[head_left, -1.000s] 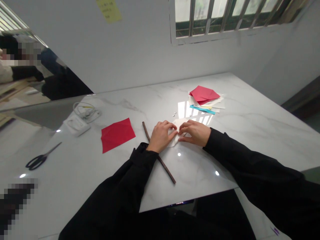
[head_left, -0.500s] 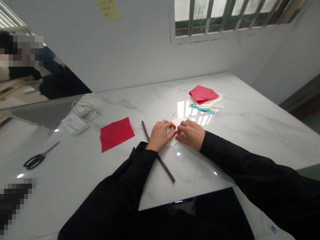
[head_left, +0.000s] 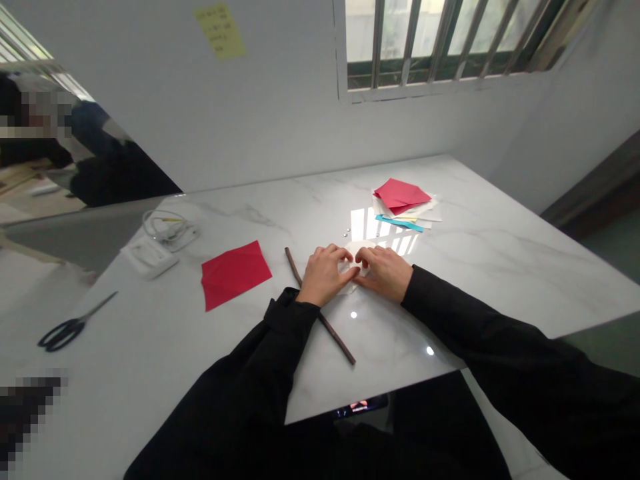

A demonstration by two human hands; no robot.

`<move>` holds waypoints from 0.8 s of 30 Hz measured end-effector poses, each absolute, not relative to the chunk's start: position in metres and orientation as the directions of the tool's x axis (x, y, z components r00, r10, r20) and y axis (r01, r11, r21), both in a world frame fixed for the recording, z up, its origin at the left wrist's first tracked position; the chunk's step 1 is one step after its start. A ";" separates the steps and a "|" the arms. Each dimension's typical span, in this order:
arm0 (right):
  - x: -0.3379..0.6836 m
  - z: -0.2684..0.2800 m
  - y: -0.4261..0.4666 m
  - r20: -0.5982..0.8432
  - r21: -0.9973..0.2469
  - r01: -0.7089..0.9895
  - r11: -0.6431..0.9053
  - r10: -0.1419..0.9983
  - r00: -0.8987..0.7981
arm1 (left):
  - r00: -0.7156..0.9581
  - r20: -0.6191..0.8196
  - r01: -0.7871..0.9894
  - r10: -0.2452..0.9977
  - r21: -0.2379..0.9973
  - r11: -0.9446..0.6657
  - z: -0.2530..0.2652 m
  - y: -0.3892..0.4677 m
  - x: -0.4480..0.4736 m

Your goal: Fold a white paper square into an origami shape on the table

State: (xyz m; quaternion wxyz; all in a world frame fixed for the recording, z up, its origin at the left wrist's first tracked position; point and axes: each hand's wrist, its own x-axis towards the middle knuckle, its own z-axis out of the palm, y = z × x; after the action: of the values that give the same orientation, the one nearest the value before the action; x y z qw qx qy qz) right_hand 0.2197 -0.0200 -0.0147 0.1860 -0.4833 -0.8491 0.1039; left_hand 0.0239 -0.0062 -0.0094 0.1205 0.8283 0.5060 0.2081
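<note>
The paper (head_left: 357, 248) (white) lies between left grip (head_left: 324, 272) and right grip (head_left: 391, 272).

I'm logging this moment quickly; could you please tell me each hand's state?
Left hand: curled at the white paper; whether gripping cannot be told.
Right hand: likewise curled at the white paper; grip unclear.

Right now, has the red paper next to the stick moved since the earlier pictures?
No. The red paper lies where it did, on the near side of the grey streak in the tabletop; I see no shift either way.
</note>
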 end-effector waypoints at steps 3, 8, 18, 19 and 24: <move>0.219 -0.018 -0.025 0.235 -0.353 0.792 0.498 0.866 -0.440 | 0.374 0.223 0.808 0.900 0.397 -0.434 -0.010 -0.009 0.027; 0.221 -0.026 -0.028 0.288 -0.330 0.783 0.527 0.846 -0.448 | 0.359 0.255 0.816 0.898 0.381 -0.434 -0.015 -0.008 0.029; 0.225 -0.028 -0.030 0.375 -0.398 0.680 0.616 0.785 -0.493 | 0.364 0.242 0.823 0.899 0.369 -0.433 -0.015 -0.006 0.031; 0.224 -0.028 -0.030 0.389 -0.417 0.658 0.627 0.778 -0.493 | 0.365 0.242 0.823 0.899 0.368 -0.433 -0.014 -0.006 0.031; 0.221 -0.029 -0.029 0.367 -0.504 0.607 0.615 0.788 -0.494 | 0.369 0.250 0.825 0.895 0.357 -0.439 -0.016 -0.005 0.030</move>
State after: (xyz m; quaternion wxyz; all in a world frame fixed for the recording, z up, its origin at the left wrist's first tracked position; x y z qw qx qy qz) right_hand 0.2209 -0.0293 -0.0289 0.2908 -0.4101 -0.8502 0.1559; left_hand 0.0303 -0.0054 -0.0156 0.0857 0.8227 0.5226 0.2064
